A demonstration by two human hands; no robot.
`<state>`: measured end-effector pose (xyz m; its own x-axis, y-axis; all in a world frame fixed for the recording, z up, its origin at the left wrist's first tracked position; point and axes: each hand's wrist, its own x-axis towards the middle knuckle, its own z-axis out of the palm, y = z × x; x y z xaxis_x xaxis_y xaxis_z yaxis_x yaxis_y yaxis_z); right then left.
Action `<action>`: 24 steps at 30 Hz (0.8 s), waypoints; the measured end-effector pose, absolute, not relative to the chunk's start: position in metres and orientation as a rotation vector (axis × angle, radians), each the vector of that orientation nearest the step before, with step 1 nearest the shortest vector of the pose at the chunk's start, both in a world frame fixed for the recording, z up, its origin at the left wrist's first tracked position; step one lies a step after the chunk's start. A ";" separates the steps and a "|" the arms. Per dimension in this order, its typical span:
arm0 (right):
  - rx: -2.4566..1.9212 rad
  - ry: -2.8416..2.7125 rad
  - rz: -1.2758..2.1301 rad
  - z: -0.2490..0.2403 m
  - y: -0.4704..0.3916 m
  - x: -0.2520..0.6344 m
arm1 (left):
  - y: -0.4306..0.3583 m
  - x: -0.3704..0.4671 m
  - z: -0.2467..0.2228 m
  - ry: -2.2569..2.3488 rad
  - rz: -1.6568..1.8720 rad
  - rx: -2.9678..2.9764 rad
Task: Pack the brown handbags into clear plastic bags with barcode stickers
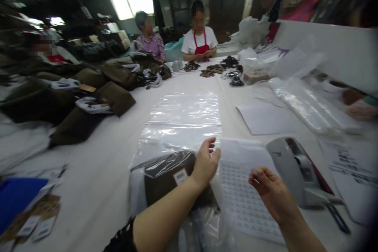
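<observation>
My left hand (pixel 206 163) reaches across a clear plastic bag (pixel 184 116), its fingers loosely curled and apart with nothing visible in them. Under the plastic, a folded dark olive fabric item (pixel 162 175) shows a white barcode label (pixel 180 176). To the right, my right hand (pixel 270 191) is raised over a sheet of small printed stickers (pixel 240 181). Its thumb and forefinger are pinched together; whatever sits between them is too small to make out. A grey tape dispenser or similar desktop device (pixel 301 177) stands just beyond that hand.
Dark olive fabric goods (pixel 97 102) are heaped at the left. Brown hang tags (pixel 44 216) lie by a blue item (pixel 20 197) in the near left corner. Plastic bags (pixel 313 104) are stacked at the right, near white paper (pixel 262 120). Co-workers (pixel 201 37) sit at the far end.
</observation>
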<state>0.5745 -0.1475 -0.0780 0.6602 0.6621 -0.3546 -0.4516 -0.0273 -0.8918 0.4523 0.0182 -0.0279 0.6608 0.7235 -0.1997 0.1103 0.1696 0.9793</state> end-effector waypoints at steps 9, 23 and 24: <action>-1.413 -0.673 1.455 -0.018 -0.034 0.478 | -0.013 0.231 -0.015 0.824 0.911 2.596; -1.795 -1.111 1.654 -0.021 0.092 0.370 | 0.037 0.186 -0.070 1.125 0.822 2.693; -1.812 -1.115 1.654 -0.024 0.095 0.368 | 0.038 0.186 -0.074 1.122 0.831 2.684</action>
